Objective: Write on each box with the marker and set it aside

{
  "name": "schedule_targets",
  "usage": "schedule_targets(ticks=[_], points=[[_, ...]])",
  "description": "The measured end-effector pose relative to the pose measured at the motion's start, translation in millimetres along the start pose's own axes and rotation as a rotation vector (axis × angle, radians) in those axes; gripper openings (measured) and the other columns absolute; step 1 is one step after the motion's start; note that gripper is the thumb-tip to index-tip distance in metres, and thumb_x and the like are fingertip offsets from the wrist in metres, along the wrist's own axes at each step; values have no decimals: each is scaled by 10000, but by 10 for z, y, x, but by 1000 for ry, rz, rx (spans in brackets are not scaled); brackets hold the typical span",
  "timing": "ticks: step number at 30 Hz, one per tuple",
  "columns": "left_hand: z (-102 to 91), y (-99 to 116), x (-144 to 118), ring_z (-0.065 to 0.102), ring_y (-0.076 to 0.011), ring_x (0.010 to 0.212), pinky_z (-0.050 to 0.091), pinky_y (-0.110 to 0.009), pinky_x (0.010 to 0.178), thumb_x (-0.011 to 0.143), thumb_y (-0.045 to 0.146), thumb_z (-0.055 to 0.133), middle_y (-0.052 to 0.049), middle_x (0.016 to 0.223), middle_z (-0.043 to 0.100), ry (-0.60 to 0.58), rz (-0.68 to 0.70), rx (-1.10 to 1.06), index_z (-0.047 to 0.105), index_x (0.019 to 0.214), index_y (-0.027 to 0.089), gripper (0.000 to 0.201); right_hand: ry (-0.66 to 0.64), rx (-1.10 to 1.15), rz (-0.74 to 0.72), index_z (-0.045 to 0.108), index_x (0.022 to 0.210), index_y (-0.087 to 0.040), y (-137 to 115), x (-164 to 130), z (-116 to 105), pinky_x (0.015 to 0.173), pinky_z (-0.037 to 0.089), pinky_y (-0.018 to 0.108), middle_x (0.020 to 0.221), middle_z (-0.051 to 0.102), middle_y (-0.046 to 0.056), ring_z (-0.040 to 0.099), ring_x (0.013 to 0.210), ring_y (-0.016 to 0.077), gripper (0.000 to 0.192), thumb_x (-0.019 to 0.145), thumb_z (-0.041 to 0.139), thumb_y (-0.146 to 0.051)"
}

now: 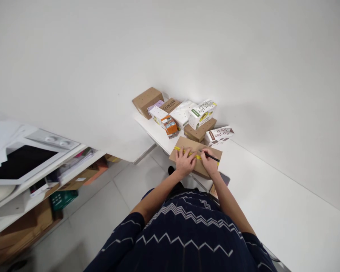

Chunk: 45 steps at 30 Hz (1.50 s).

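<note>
A brown cardboard box (184, 143) lies at the table's edge in front of me, with a narrow yellow measuring tape (198, 157) stretched across its top. My left hand (184, 162) rests on the box, fingers spread and pressing the tape down. In my right hand (209, 162) is a slim black pen (212, 156), pinched between closed fingers with its tip by the tape near the middle of the box. Any markings on the tape are too small to read.
Behind the box are a white carton with green print (201, 115), a brown-print carton (219, 135), an orange box (169, 124) and a large brown box (147, 102). The white table (260, 181) runs right along the wall. A white shelf unit (73, 151) stands at left.
</note>
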<state>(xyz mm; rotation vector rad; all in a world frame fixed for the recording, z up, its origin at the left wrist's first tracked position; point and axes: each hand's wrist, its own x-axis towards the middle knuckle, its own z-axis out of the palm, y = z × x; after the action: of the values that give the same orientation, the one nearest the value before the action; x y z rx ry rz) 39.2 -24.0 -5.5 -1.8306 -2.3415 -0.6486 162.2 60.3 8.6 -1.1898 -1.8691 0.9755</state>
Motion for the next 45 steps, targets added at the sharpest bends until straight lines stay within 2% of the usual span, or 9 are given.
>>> schedule_targets(ticks=[18,21,24,27,30,33,37,40,45], points=[[-10,14,2,397,-337,1309,214,-579,1106,869,395,526,5,1314,586,-3,-4,13,655,1158,385,316,3,6,-23,590,810,-196,1,10,27,740,483,322,772,657,38,608,714,184,231,838,458,-384],[-21,19,-5,400,-332,1308,223,-578,1102,863,388,541,3,1307,591,16,-3,8,662,1141,388,303,123,220,83,561,815,-197,-3,-10,-5,664,486,295,715,622,3,576,643,152,223,833,473,-401],[-24,18,-4,413,-335,1295,228,-587,1094,865,389,538,2,1293,600,23,8,3,665,1133,384,296,400,454,243,523,882,-206,98,15,-177,574,466,253,692,592,-28,538,556,117,205,828,482,-399],[-6,9,6,416,-338,1290,228,-585,1094,873,388,522,13,1292,602,34,11,0,668,1127,377,293,547,352,425,520,893,-202,386,61,-455,533,442,238,680,581,-14,542,544,122,243,860,401,-411],[20,-3,23,410,-340,1296,226,-573,1100,867,386,525,14,1293,602,39,1,-5,674,1120,367,294,110,-201,661,564,738,-177,763,42,-632,552,424,250,621,604,61,603,628,175,336,888,345,-383],[35,-11,37,416,-340,1292,221,-570,1104,863,385,527,13,1292,602,31,-6,-8,674,1125,367,300,-187,-385,754,568,559,-177,1040,-53,-563,577,419,270,545,608,107,648,688,239,278,795,549,-324],[36,-4,40,420,-341,1286,242,-562,1093,872,393,510,24,1293,602,21,-7,-6,674,1124,369,301,-363,-432,792,593,547,-174,1168,-176,-346,603,441,253,556,645,112,668,680,227,234,757,624,-274],[32,8,36,415,-333,1293,242,-561,1095,873,395,510,25,1298,598,17,-9,-2,668,1130,379,302,-404,-505,793,660,771,-146,1172,-265,-347,680,476,269,767,706,136,683,796,235,200,811,581,-326],[11,19,36,398,-325,1314,225,-560,1109,870,389,518,14,1318,583,-7,-23,-3,663,1143,375,310,-319,-707,822,457,1273,-40,1142,-566,-470,883,452,452,1243,516,278,559,1138,391,656,824,555,-508]])
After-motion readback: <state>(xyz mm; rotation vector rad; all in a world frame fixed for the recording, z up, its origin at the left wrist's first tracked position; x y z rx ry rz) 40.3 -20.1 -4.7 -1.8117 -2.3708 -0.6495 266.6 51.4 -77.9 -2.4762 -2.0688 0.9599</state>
